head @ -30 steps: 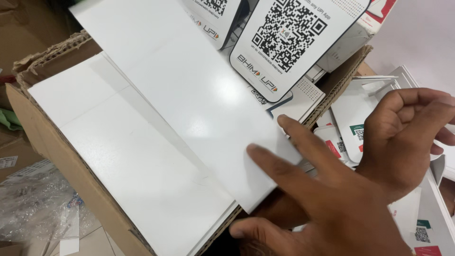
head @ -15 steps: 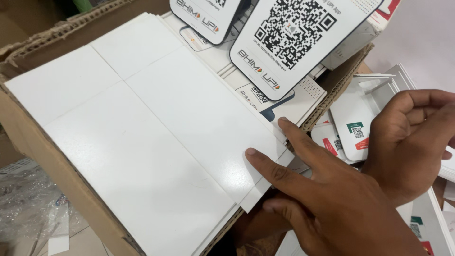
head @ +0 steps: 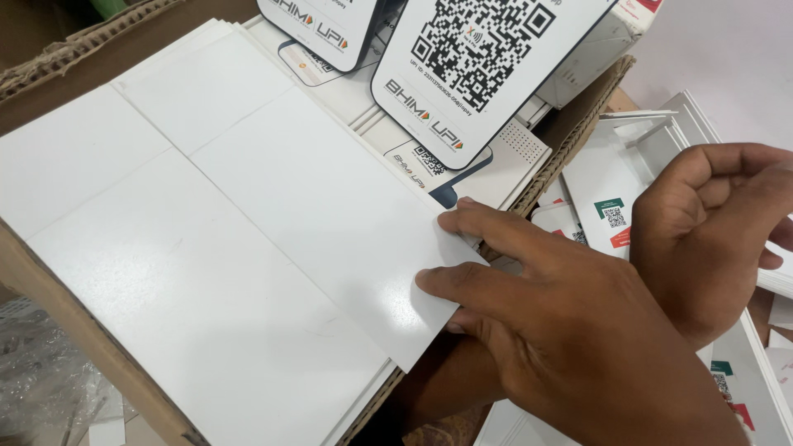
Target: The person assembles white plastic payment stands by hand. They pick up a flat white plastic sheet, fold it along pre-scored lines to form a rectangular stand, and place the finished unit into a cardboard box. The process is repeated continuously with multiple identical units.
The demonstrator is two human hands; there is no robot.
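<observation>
White sheet corner pinched by your left hand to peel it off the cardboard box stack; your right hand curls loosely, empty.

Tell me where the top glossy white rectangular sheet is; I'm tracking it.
In the head view, the top glossy white rectangular sheet lies centre-left on a stack in the brown cardboard box, its right corner under the left hand.

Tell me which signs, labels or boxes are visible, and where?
Large placard: top centre, white rounded rectangle, black square code.
Smaller placard: top left of it, white, rounded.
Cardboard box: left, brown, holding white sheets.
Small labelled cards: right, white with green and red patches.
</observation>
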